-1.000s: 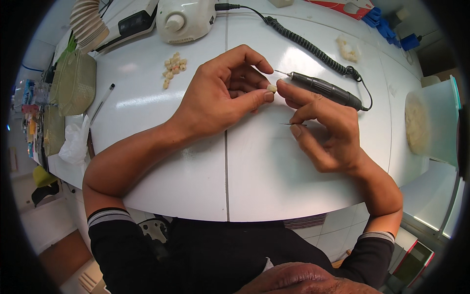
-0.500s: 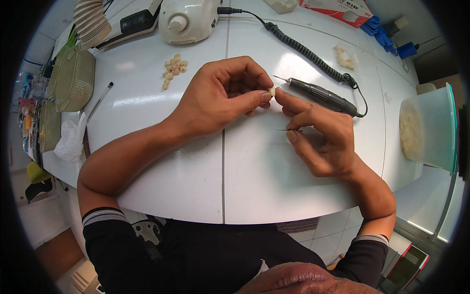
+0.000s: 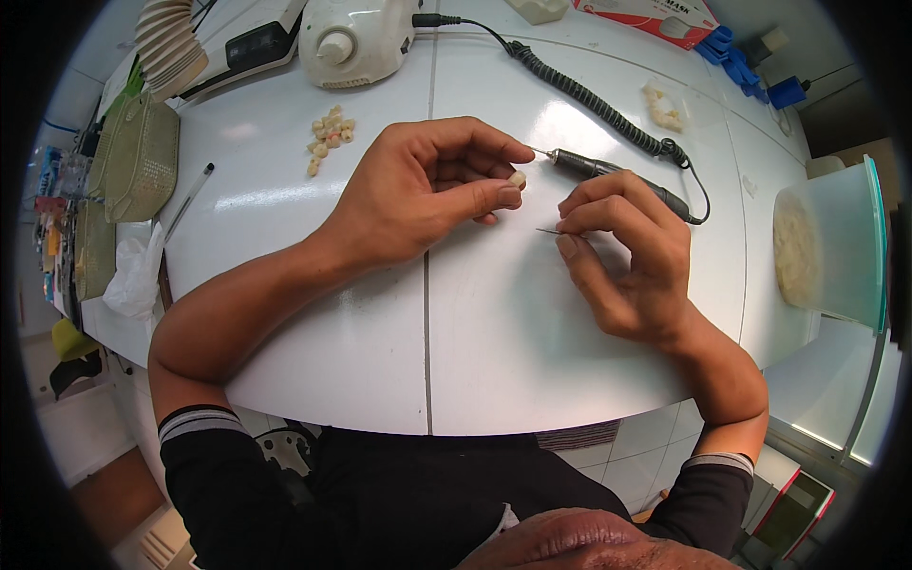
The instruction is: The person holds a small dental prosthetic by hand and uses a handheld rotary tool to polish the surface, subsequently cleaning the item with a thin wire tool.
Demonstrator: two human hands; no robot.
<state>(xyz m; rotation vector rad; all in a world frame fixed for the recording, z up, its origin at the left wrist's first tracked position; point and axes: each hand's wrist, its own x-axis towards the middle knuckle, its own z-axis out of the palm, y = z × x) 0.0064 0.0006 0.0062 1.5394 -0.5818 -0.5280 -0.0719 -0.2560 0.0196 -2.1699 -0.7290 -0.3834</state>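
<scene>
My left hand [image 3: 418, 190] pinches a small cream tooth-shaped piece [image 3: 518, 180] between thumb and curled fingers, above the middle of the white table [image 3: 361, 347]. My right hand [image 3: 627, 256], to its right, holds a thin metal pin [image 3: 545, 230] between thumb and finger, its other fingers bent above, apart from the piece. Behind my right hand lies a black rotary handpiece [image 3: 589, 166] with a slim bit at its tip. Several similar cream pieces [image 3: 331, 133] lie in a loose cluster at the back left of my left hand.
A white control unit [image 3: 351, 52] with coiled cord [image 3: 589, 95] stands at the back, beside a ribbed hose [image 3: 169, 43]. Left are mesh baskets [image 3: 142, 157], a pen [image 3: 187, 202] and a plastic bag [image 3: 133, 280]. Right are a translucent tub [image 3: 836, 237] and a small bag of pieces [image 3: 662, 106].
My right index finger has left the cream piece and drawn back to the right, and the pin has risen slightly. My left hand still holds the piece, a little further left.
</scene>
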